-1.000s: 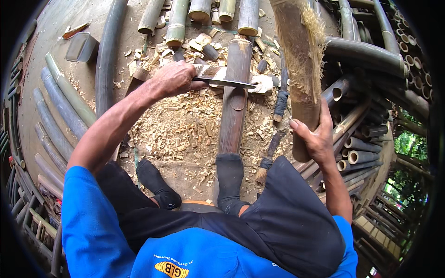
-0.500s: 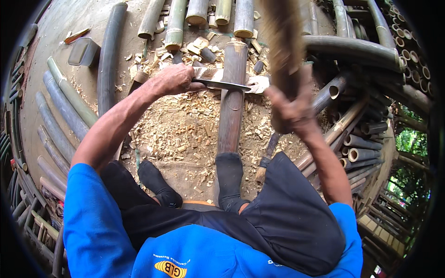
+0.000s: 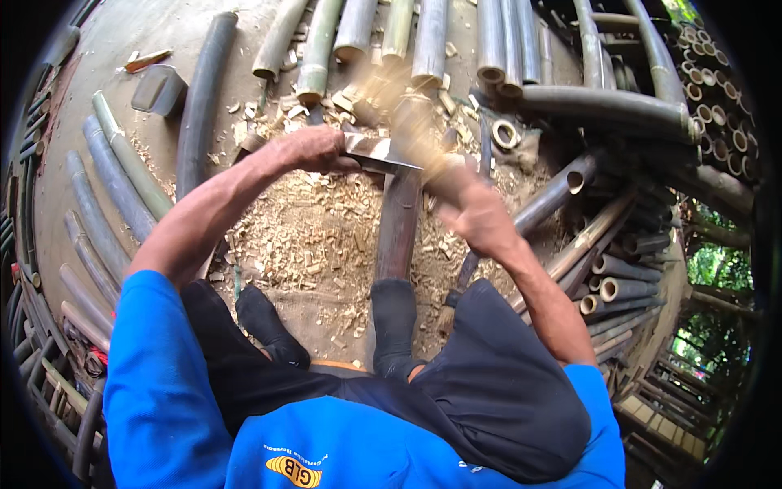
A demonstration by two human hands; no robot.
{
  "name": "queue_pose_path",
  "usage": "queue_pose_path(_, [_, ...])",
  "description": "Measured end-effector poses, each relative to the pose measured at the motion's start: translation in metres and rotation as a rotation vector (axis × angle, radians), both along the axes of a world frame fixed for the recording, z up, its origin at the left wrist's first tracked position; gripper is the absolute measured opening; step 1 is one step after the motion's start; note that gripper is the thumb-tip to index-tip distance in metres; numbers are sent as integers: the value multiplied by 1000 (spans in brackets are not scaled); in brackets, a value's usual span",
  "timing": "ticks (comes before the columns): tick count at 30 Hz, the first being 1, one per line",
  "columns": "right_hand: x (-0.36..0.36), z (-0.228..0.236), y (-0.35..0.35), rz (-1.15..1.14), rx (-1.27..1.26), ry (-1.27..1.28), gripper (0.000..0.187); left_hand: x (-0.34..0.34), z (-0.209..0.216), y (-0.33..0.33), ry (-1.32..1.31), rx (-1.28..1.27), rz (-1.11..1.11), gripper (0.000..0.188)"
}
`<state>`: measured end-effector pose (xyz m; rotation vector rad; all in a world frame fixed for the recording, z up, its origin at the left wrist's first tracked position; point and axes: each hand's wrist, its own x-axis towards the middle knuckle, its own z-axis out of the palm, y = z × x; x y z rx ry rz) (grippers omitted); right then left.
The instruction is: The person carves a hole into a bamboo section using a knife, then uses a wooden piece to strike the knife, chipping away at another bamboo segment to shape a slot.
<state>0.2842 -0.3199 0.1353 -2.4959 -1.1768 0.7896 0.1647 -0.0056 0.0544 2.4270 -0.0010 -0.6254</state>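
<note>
My left hand (image 3: 316, 150) is closed round the handle of a broad-bladed knife (image 3: 373, 153). Its blade lies crosswise over a dark bamboo pole (image 3: 399, 224) that runs away from my foot. In my right hand (image 3: 482, 215) is a wooden club (image 3: 423, 143), smeared by motion. The club is over the far part of the pole and hides the blade's tip; I cannot tell whether it touches the knife. My foot in a black sock (image 3: 393, 319) rests against the pole's near end.
Wood chips (image 3: 305, 232) cover the ground around the pole. Several bamboo poles (image 3: 429, 49) lie beyond it, with more at the left (image 3: 118, 175). A clear plastic tub (image 3: 160, 90) stands at the far left. Cut bamboo (image 3: 627, 269) is piled on the right, near a slanting pole (image 3: 554, 194).
My right hand has swung the club from its raised place at the right, leftward and down to the pole. The left hand still holds the knife across it. The view has shifted slightly.
</note>
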Motion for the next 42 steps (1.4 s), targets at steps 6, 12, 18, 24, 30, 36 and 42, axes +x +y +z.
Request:
queue_pose_path(6, [41, 98, 17, -86, 186, 184, 65, -9, 2, 1, -4, -72, 44, 58])
queue_pose_path(12, [-8, 11, -6, -33, 193, -34, 58, 7, 3, -10, 89, -36, 19, 61])
queue_pose_path(18, [41, 64, -1, -34, 240, 83, 68, 13, -22, 17, 704, -445, 132, 45])
queue_pose_path(24, [39, 74, -34, -570, 713, 641, 61, -20, -17, -9, 38, 21, 6, 30])
queue_pose_path(30, [36, 46, -63, -690, 666, 671, 51, -71, 11, -53, -575, 466, 10, 11])
queue_pose_path(36, [27, 43, -63, -720, 616, 674, 60, -106, 8, -77, -398, 314, 96, 40])
queue_pose_path(42, [14, 42, -60, -562, 530, 608, 78, -110, 6, -74, -286, 315, 96, 30])
